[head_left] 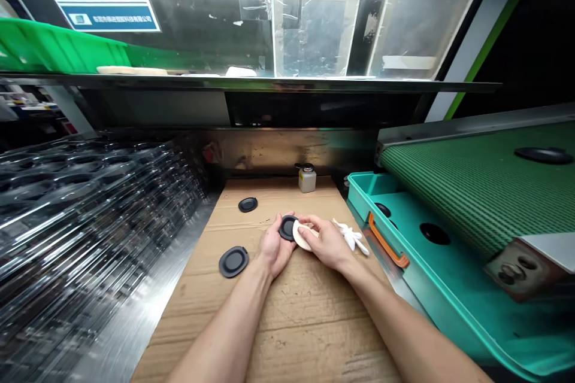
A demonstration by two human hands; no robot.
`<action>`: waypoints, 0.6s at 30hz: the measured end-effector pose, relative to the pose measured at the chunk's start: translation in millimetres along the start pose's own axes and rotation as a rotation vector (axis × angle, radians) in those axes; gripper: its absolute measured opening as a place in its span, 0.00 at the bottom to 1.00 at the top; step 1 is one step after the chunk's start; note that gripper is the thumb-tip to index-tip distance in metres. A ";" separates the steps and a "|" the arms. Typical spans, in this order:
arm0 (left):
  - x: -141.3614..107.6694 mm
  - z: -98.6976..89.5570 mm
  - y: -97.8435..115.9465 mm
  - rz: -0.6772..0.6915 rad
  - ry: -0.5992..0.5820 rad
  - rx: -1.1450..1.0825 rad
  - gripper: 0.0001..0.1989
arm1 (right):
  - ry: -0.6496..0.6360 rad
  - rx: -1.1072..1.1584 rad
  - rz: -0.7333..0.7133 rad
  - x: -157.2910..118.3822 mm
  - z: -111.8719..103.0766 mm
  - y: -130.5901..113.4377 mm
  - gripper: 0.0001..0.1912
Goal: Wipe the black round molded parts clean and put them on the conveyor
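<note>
In my left hand (pixel 272 248) lies a black round part with a raised rim (pixel 287 228), tilted toward me over the cardboard. My right hand (pixel 327 242) pinches a cream-white round pad (pixel 302 237), whose left edge overlaps the black part; whether they touch I cannot tell. Two more black round parts rest on the cardboard to the left: a nearer one (pixel 234 261) beside my left wrist and a farther one (pixel 248 204). Just right of my right hand lies a small heap of white stick-like pieces (pixel 353 236), partly hidden by the hand.
A small square bottle (pixel 307 179) stands at the back of the cardboard sheet (pixel 309 329). Stacked clear plastic trays (pixel 90 209) fill the left. At right, a teal bin (pixel 431 278) holding black parts sits below a green conveyor belt (pixel 485 173). A metal shelf (pixel 269 85) crosses above.
</note>
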State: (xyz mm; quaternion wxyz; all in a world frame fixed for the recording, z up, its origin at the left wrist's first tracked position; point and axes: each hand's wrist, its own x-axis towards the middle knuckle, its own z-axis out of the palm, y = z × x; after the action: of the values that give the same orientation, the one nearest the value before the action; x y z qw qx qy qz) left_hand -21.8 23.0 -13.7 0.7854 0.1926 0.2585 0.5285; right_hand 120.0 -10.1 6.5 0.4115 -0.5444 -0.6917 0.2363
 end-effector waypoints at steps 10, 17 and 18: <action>-6.8 5.9 -3.0 -0.030 0.005 0.120 0.14 | -0.283 0.273 0.142 5.5 1.9 8.5 0.15; -4.1 8.3 -5.6 0.006 0.016 0.140 0.14 | -0.085 0.048 -0.042 10.8 -4.6 5.7 0.14; -3.8 7.8 -5.3 -0.005 0.020 0.123 0.14 | -0.135 0.026 -0.067 10.5 -3.7 2.2 0.13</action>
State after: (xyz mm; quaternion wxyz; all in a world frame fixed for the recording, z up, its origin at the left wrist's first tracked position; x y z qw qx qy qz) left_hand -14.4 17.3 -9.8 0.7706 0.2346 0.2990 0.5116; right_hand 123.6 0.1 10.1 0.3787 -0.4981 -0.7327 0.2677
